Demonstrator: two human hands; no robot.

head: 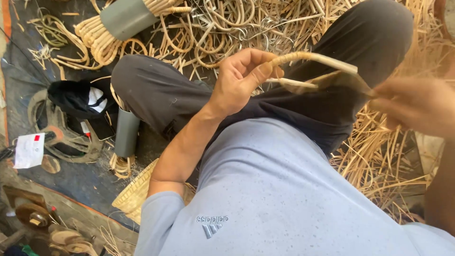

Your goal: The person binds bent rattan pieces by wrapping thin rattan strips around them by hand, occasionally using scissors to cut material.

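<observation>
A wide litter of pale cane strips (pixel 379 156) covers the ground beyond and below both hands, reaching from above the left hand across to under the right one. Behind the left hand, the person's dark trouser legs (pixel 156 95) are folded crosswise, with a grey shirt (pixel 284 199) nearer the camera. Up and to the left of the left hand lies a bundle of curved cane (pixel 102 35) bound by a grey sleeve (pixel 125 16); a second grey sleeve (pixel 126 132) stands below the knee, left of the forearm. A woven basket edge (pixel 135 194) sits under the left elbow.

The left hand (pixel 241 78) is curled closed around a thin cane piece (pixel 308 58), thumb pressed on it; the cane arcs out of the fist to the right and splits into flat ends between the two hands. The right hand (pixel 417 106), well to the right, is motion-blurred; it meets the far end of the cane, yet whether it grips cannot be told.
</observation>
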